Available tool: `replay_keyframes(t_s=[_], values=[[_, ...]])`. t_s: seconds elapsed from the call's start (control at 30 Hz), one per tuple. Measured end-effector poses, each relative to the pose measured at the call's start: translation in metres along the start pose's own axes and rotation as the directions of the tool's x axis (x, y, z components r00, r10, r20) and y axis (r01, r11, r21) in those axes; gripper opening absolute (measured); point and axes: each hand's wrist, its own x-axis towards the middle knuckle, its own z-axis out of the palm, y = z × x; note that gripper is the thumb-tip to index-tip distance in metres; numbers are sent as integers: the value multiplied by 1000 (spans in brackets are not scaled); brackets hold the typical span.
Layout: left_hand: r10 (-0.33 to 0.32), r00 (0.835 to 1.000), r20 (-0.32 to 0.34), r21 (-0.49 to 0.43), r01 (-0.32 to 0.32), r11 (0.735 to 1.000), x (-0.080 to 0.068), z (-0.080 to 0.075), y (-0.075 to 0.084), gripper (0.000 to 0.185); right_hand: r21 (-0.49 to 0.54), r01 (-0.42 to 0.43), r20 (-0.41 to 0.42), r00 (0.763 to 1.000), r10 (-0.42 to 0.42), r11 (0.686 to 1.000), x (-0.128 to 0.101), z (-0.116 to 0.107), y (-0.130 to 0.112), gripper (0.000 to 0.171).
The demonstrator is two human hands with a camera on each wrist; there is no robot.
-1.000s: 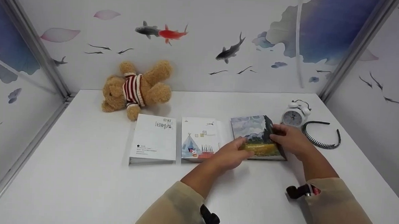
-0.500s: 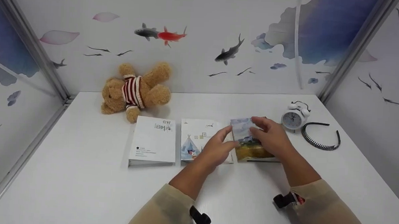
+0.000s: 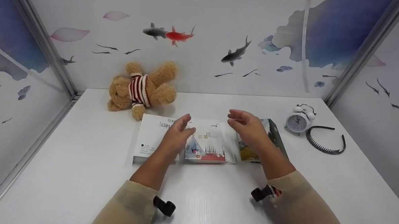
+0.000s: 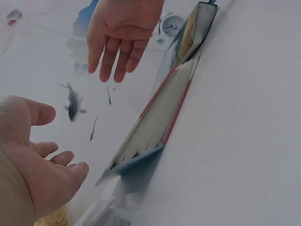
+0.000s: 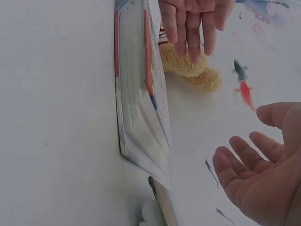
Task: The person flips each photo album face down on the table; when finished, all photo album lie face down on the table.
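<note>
Three thick books lie in a row on the white table. A white book [image 3: 149, 141] with dark lettering is at the left. In the middle lies a book with a tent picture [image 3: 206, 156], its page edges showing in both wrist views. A landscape-painted book [image 3: 279, 139] is at the right, partly hidden by my right arm. My left hand [image 3: 176, 136] is raised over the gap between the white and tent books, fingers loosely extended. My right hand [image 3: 247, 129] hovers above the gap between the tent and landscape books, fingers slightly bent. Neither hand holds anything.
A teddy bear [image 3: 140, 89] in a striped sweater lies on its side against the back wall. At the right are a white alarm clock [image 3: 297, 121] and a black toothed headband [image 3: 325, 149]. Printed walls enclose the table at the back and sides.
Both hands have come off the landscape book and moved left, the left hand now past the tent book's left edge. The view has shifted slightly. The books lie about where they were.
</note>
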Motion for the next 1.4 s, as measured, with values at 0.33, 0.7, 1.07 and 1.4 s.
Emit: replay_keyframes(t_s=[0.33, 0.7, 1.07, 1.4], values=[[-18, 1000, 4, 47, 18, 999, 4, -10, -10, 70, 17, -35, 54, 998, 34, 999, 5, 21, 10, 52], [-104, 994, 30, 83, 102, 991, 5, -6, -18, 76, -5, -119, 180, 977, 118, 993, 3, 26, 21, 63], [-105, 992, 72, 26, 103, 994, 6, -6, -23, 77, -93, -83, 227, 969, 103, 992, -3, 28, 20, 65], [9, 999, 37, -85, -6, 996, 4, -3, -15, 77, -7, -84, 253, 964, 83, 996, -5, 27, 14, 64]])
